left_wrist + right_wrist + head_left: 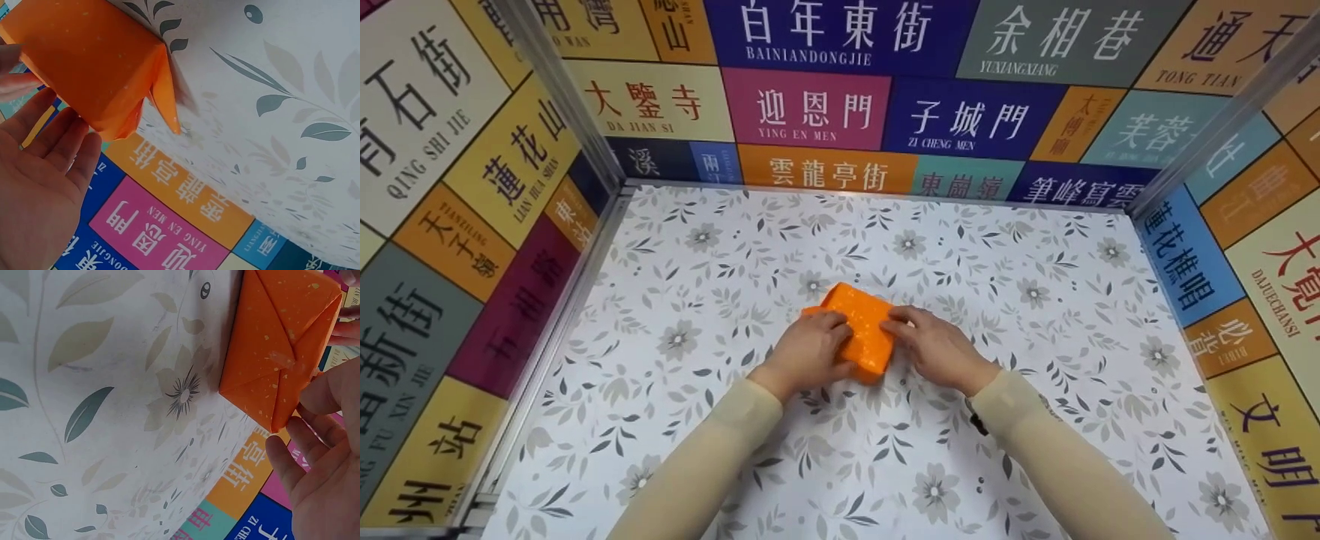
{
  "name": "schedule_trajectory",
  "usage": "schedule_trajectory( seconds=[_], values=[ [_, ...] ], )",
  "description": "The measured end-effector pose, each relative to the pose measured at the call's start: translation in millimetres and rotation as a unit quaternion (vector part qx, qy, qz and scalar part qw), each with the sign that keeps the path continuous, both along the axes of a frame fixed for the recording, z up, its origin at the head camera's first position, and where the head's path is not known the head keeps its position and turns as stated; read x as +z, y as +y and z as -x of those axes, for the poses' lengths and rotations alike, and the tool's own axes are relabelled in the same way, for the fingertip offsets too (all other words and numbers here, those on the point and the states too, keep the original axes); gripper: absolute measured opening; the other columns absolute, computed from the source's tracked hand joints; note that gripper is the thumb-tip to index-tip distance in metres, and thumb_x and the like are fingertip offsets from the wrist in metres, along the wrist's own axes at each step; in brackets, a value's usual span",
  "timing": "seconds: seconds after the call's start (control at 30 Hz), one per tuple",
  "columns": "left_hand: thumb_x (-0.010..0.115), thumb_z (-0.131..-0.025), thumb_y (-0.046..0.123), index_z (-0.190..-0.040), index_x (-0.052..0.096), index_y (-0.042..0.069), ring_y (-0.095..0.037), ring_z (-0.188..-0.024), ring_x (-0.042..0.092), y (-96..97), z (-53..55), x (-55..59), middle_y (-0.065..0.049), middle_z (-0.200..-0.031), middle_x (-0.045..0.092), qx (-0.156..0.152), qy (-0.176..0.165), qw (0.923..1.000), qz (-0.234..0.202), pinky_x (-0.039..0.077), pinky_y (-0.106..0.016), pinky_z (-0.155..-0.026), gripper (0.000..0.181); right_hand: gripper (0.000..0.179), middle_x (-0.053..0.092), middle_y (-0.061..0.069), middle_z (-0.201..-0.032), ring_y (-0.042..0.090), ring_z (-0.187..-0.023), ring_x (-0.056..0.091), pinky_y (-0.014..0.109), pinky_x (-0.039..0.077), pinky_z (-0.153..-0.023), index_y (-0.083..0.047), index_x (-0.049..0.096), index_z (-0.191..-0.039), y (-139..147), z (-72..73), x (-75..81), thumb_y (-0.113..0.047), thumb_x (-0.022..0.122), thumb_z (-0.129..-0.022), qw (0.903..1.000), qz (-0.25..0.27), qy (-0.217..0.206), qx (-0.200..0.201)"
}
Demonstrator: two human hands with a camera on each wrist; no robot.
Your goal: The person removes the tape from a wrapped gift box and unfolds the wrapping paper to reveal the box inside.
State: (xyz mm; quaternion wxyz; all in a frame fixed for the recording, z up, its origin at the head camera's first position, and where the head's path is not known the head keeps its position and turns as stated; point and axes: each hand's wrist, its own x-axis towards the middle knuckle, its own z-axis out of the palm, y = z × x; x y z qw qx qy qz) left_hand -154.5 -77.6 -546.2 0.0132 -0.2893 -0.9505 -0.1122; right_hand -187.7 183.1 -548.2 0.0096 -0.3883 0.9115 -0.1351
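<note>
A small box-shaped package (867, 324) wrapped in orange paper with gold flecks lies in front of me. Across its top left in the head view lies my left hand (810, 351), holding the package with bent fingers and with the thumb on the near side. Loose paper flaps (163, 93) stick out at its left end. My right hand (941, 345) grips the upper right edge with thumb and fingertips. In the right wrist view the right end face (281, 349) is folded into triangles, with clear tape (282, 359) over the folds.
Beneath the package spreads a white table surface (682, 420) printed with grey flowers and leaves. Panels with coloured street-name signs (821, 109) rise at the back, left and right. Metal posts (1200, 127) stand at the back corners.
</note>
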Motion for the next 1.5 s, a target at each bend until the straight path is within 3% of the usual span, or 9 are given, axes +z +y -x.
schedule_trajectory(
  seconds=[0.17, 0.33, 0.47, 0.67, 0.77, 0.93, 1.13, 1.33, 1.5],
  values=[
    [0.06, -0.083, 0.073, -0.136, 0.058, 0.007, -0.029, -0.136, 0.041, 2.4, -0.8, -1.1, -0.012, -0.145, 0.05, 0.017, 0.002, 0.9993, 0.035, 0.033, -0.047, -0.112, 0.085, 0.044, 0.045, 0.005, -0.151, 0.027, -0.132, 0.046, 0.048, 0.043, -0.104, -0.021, 0.059, -0.14, 1, -4.0, 2.5, -0.013, 0.06, -0.097, 0.9998, -0.015, 0.009, 0.009],
    [0.06, -0.076, 0.08, -0.143, 0.053, 0.007, -0.03, -0.136, 0.041, 5.9, -1.0, -4.1, -0.013, -0.148, 0.046, 0.028, 0.015, 0.998, 0.054, 0.032, -0.047, -0.112, 0.099, 0.044, 0.058, 0.004, -0.132, 0.025, -0.119, 0.053, 0.046, 0.048, -0.096, -0.019, 0.064, -0.134, 0, -8.5, 4.1, -0.011, 0.066, -0.091, 0.9988, -0.024, 0.038, 0.019],
    [0.067, -0.08, 0.069, -0.145, 0.051, 0.008, -0.031, -0.136, 0.041, 6.3, -0.5, -6.8, -0.013, -0.148, 0.046, 0.03, 0.017, 0.9979, 0.054, 0.031, -0.047, -0.112, 0.09, 0.038, 0.059, 0.004, -0.122, 0.024, -0.112, 0.055, 0.042, 0.048, -0.096, -0.017, 0.068, -0.128, -1, -11.3, 3.3, -0.01, 0.067, -0.09, 0.9971, -0.011, 0.063, 0.04],
    [0.073, -0.083, 0.055, -0.138, 0.057, 0.009, -0.031, -0.132, 0.046, 3.2, 1.7, -7.6, -0.013, -0.143, 0.051, 0.034, 0.025, 0.9982, 0.043, 0.029, -0.046, -0.113, 0.074, 0.036, 0.058, 0.007, -0.134, 0.027, -0.124, 0.053, 0.044, 0.042, -0.105, -0.015, 0.066, -0.128, -1, -18.1, 3.1, -0.012, 0.066, -0.091, 0.9963, -0.012, 0.068, 0.05],
    [0.075, -0.084, 0.046, -0.132, 0.061, 0.009, -0.03, -0.127, 0.051, 1.8, 3.3, -6.6, -0.011, -0.137, 0.057, 0.036, 0.035, 0.9981, 0.036, 0.031, -0.046, -0.112, 0.062, 0.032, 0.062, 0.004, -0.124, 0.025, -0.116, 0.057, 0.043, 0.043, -0.103, -0.015, 0.069, -0.123, -3, -20.8, 5.7, -0.013, 0.067, -0.092, 0.9961, -0.005, 0.072, 0.05],
    [0.072, -0.088, 0.035, -0.131, 0.061, 0.009, -0.029, -0.125, 0.052, 2.4, 5.7, -6.5, -0.011, -0.137, 0.056, 0.032, 0.014, 0.999, 0.029, 0.03, -0.044, -0.113, 0.052, 0.026, 0.064, 0.002, -0.112, 0.024, -0.105, 0.059, 0.042, 0.047, -0.097, -0.015, 0.071, -0.119, -8, -23.0, 8.6, -0.017, 0.066, -0.093, 0.9949, -0.004, 0.086, 0.051],
    [0.071, -0.089, 0.038, -0.128, 0.061, 0.009, -0.028, -0.119, 0.054, 1.2, 6.2, -6.5, -0.009, -0.132, 0.058, 0.027, 0.011, 0.9993, 0.024, 0.031, -0.042, -0.112, 0.05, 0.025, 0.062, 0.002, -0.109, 0.024, -0.102, 0.057, 0.041, 0.047, -0.094, -0.015, 0.071, -0.116, -19, -23.5, 6.5, -0.026, 0.068, -0.094, 0.9932, 0.0, 0.111, 0.037],
    [0.071, -0.089, 0.045, -0.124, 0.062, 0.011, -0.026, -0.113, 0.055, 2.5, 5.5, -4.6, -0.006, -0.123, 0.058, 0.025, 0.012, 0.999, 0.037, 0.034, -0.041, -0.109, 0.05, 0.023, 0.065, 0.002, -0.104, 0.023, -0.095, 0.06, 0.04, 0.051, -0.084, -0.014, 0.073, -0.105, -36, -23.3, -3.4, -0.032, 0.075, -0.089, 0.9857, 0.035, 0.159, 0.044],
    [0.071, -0.089, 0.046, -0.124, 0.062, 0.013, -0.025, -0.113, 0.055, 3.1, 6.1, -5.9, -0.005, -0.124, 0.057, 0.022, 0.015, 0.9988, 0.04, 0.034, -0.041, -0.109, 0.049, 0.018, 0.066, 0.001, -0.1, 0.022, -0.09, 0.059, 0.037, 0.052, -0.08, -0.015, 0.072, -0.095, -42, -23.5, -8.7, -0.031, 0.076, -0.089, 0.985, 0.046, 0.164, 0.027]
  ],
)
